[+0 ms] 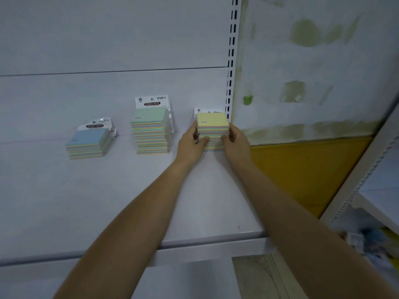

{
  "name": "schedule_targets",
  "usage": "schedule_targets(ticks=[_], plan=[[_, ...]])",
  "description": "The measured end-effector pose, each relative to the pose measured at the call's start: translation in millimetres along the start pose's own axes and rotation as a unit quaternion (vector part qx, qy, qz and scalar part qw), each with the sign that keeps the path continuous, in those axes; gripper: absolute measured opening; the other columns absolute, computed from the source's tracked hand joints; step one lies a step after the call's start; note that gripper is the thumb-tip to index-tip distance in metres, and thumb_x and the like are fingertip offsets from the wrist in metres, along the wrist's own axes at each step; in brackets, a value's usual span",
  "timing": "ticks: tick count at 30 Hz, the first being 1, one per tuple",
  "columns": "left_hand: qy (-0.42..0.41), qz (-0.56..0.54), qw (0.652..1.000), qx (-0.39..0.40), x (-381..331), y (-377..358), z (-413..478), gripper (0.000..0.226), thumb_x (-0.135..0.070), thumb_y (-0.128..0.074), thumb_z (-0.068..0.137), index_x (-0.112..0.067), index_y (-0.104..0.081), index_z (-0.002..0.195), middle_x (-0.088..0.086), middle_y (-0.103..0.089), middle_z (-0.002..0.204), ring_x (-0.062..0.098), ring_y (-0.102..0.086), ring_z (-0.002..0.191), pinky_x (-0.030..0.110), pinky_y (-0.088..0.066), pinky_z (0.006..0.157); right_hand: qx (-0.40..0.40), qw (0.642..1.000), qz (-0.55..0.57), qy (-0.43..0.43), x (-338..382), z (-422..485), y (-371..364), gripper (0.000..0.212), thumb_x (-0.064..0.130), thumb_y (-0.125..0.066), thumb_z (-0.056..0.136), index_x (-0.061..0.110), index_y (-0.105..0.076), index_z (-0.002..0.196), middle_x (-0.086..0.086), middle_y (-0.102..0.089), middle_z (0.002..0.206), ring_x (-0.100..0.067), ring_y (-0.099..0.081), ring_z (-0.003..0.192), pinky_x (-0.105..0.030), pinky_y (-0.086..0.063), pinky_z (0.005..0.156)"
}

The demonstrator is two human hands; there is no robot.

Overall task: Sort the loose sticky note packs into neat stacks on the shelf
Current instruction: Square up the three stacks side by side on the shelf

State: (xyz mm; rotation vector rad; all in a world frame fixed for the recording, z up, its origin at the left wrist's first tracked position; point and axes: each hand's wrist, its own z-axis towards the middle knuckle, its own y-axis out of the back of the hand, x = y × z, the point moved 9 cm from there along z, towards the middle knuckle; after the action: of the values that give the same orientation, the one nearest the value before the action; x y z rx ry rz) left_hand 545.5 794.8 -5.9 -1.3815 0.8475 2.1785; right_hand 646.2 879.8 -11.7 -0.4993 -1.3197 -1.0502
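Three stacks of sticky note packs stand on the white shelf (108,201). The low left stack (88,143) has a blue pack on top. The taller middle stack (151,130) has a green top and a "STICKY NOTE" header card. The right stack (212,126), yellow on top, stands by the shelf's right upright. My left hand (192,143) presses its left side and my right hand (236,140) presses its right side, thumbs on the front. The lower packs of that stack are partly hidden by my fingers.
A slotted white upright (232,61) bounds the shelf on the right. Beyond it is a stained wall (313,72) with a yellow panel (302,173) below. Another shelf unit (371,190) with blurred goods stands at the far right. The shelf's front edge (151,247) runs below my forearms.
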Motion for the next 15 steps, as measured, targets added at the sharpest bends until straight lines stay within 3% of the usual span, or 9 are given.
schedule_targets(ticks=[2,5,7,9,12,15], plan=[[-0.005,0.001,1.000,-0.006,-0.2,1.5,0.4,0.045,0.004,-0.056,0.084,-0.006,-0.050,0.128,0.012,-0.064,0.115,0.015,-0.057,0.100,0.012,-0.045,0.084,-0.005,1.000,-0.006,0.007,1.5,0.2,3.0,0.035,0.004,-0.042,0.091,0.011,-0.054,0.124,-0.011,-0.064,0.116,-0.023,-0.060,0.103,-0.036,-0.049,0.094],[-0.002,-0.008,1.000,-0.019,0.7,4.5,0.1,0.035,0.002,-0.060,0.081,-0.010,-0.057,0.114,0.008,-0.063,0.104,0.018,-0.057,0.095,0.033,-0.047,0.094,0.000,1.000,0.002,0.008,2.8,-1.6,4.0,0.040,0.000,-0.043,0.089,0.012,-0.052,0.126,-0.005,-0.063,0.111,-0.018,-0.058,0.100,-0.024,-0.046,0.083],[0.011,-0.016,1.000,-0.020,3.2,4.7,0.0,0.032,0.003,-0.061,0.080,-0.009,-0.057,0.109,0.013,-0.064,0.106,0.019,-0.058,0.095,0.039,-0.046,0.098,0.015,1.000,-0.016,0.016,6.8,-5.4,1.3,0.050,-0.007,-0.043,0.083,0.013,-0.048,0.129,0.002,-0.057,0.104,-0.015,-0.054,0.095,-0.016,-0.042,0.071],[0.033,-0.020,0.999,-0.020,7.7,5.0,0.1,0.036,0.005,-0.060,0.081,0.000,-0.054,0.116,0.019,-0.064,0.116,0.018,-0.057,0.098,0.035,-0.045,0.099,0.018,0.998,-0.050,0.021,7.4,-6.3,-0.2,0.057,-0.009,-0.042,0.081,0.013,-0.042,0.133,0.003,-0.053,0.106,-0.011,-0.049,0.094,-0.015,-0.036,0.063],[0.057,-0.023,0.997,-0.037,15.5,7.5,1.8,0.048,0.001,-0.064,0.081,0.004,-0.049,0.126,0.020,-0.060,0.124,0.025,-0.059,0.112,0.033,-0.045,0.103,0.003,0.997,-0.068,0.018,3.8,-3.2,0.5,0.059,-0.007,-0.041,0.083,0.015,-0.037,0.138,-0.004,-0.059,0.118,-0.011,-0.050,0.094,-0.012,-0.037,0.069],[0.069,-0.020,0.996,-0.045,18.2,7.7,2.2,0.054,-0.002,-0.066,0.080,0.001,-0.047,0.130,0.018,-0.060,0.126,0.028,-0.057,0.117,0.031,-0.046,0.101,-0.011,0.996,-0.086,0.007,2.0,-2.4,2.8,0.050,-0.005,-0.040,0.086,0.009,-0.040,0.133,-0.009,-0.060,0.120,-0.013,-0.050,0.091,-0.016,-0.034,0.054]])
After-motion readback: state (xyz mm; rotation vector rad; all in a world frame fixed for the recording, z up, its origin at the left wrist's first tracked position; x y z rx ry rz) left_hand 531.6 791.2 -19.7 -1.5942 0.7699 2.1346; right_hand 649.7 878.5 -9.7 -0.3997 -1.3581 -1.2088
